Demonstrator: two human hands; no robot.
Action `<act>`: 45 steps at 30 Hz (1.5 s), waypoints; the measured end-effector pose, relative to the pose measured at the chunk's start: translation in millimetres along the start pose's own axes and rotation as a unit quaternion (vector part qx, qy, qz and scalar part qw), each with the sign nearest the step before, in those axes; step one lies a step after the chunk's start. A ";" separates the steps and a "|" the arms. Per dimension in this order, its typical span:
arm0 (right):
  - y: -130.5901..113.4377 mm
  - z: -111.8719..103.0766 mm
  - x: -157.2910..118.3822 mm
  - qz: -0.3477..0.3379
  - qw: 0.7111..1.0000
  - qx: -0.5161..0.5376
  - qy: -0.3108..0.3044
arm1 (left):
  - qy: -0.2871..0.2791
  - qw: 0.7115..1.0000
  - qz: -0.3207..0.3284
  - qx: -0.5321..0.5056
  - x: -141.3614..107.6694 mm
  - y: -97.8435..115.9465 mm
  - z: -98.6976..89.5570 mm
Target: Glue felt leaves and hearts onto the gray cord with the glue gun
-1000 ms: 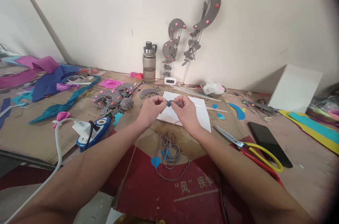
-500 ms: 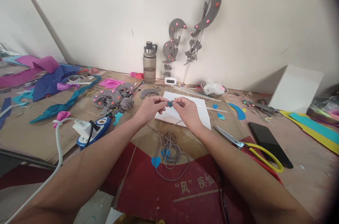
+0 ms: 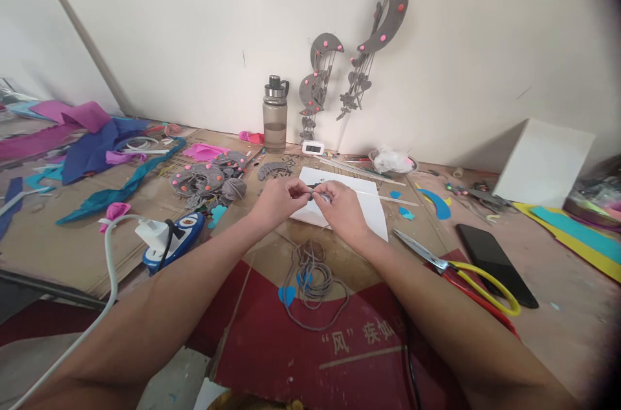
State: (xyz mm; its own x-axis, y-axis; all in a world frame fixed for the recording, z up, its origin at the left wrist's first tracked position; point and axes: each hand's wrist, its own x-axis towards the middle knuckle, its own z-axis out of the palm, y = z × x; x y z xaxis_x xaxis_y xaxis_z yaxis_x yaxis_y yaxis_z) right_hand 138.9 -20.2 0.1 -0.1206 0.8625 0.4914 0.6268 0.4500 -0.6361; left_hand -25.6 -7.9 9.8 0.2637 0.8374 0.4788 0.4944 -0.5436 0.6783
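Note:
Over a white sheet [image 3: 372, 203], my left hand [image 3: 279, 203] and my right hand [image 3: 342, 209] meet fingertip to fingertip. Both are closed in a pinch. At the left fingertips is a small blue piece, now almost wholly covered by fingers. A bit of grey yarn [image 3: 311, 194] shows between the thumbs, and my right hand grips it. Yarn trails from under the right hand towards a loose grey yarn coil [image 3: 317, 284] on the cardboard below. Blue heart cutouts [image 3: 286, 296] lie beside and under that coil.
Scissors [image 3: 449, 266] and a phone [image 3: 495, 264] lie right of my right forearm. A power strip [image 3: 177, 242] with a white cable is by the left forearm. A water bottle [image 3: 275, 116] stands behind, near grey moon-shaped hangings [image 3: 388, 25] and grey yarn-covered crescents [image 3: 198, 180].
The fingertips have closed tighter together, and the small blue piece that showed between them is now mostly hidden. My right fingers have curled more. The view has shifted very slightly.

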 end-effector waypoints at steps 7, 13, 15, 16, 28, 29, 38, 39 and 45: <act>3.6 3.6 -0.9 -0.016 0.999 0.030 -0.026 | 0.023 0.996 -0.073 -0.047 4.0 -7.0 0.4; 2.0 3.0 -1.0 -0.006 0.999 0.034 -0.008 | -0.005 0.996 -0.067 -0.061 2.7 -5.5 2.4; 1.5 1.7 -0.4 -0.002 0.999 0.031 -0.009 | -0.023 0.994 -0.073 -0.077 2.2 -4.1 1.5; 1.4 1.0 0.0 0.001 0.999 0.030 -0.010 | -0.036 0.992 -0.085 -0.092 2.1 -3.3 0.7; 1.3 1.1 0.5 0.016 1.000 -0.005 -0.011 | -0.082 0.980 -0.133 -0.125 2.5 -2.5 -3.3; 0.7 1.0 0.2 0.017 1.000 -0.005 -0.013 | -0.074 0.986 -0.116 -0.098 1.7 -2.4 -2.6; -12.8 1.4 -4.3 0.008 0.997 0.057 -0.046 | 0.086 0.988 0.015 0.126 8.3 -22.0 -13.5; -15.4 -0.2 -4.3 0.007 0.996 0.065 -0.054 | 0.109 0.985 0.010 0.131 10.1 -26.7 -17.2; -36.0 -26.6 0.7 0.066 0.980 0.172 -0.069 | 0.208 0.969 -0.111 0.072 19.1 -52.4 -37.8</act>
State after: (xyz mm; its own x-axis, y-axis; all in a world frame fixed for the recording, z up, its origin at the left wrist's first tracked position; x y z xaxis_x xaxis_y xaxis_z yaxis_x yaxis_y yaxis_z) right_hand 136.7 -41.9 39.2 -0.1736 0.9307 0.3219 0.3496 0.3638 -0.8634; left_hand -77.8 34.4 4.4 -0.2047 0.8206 0.5336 0.6183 -0.3143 0.7204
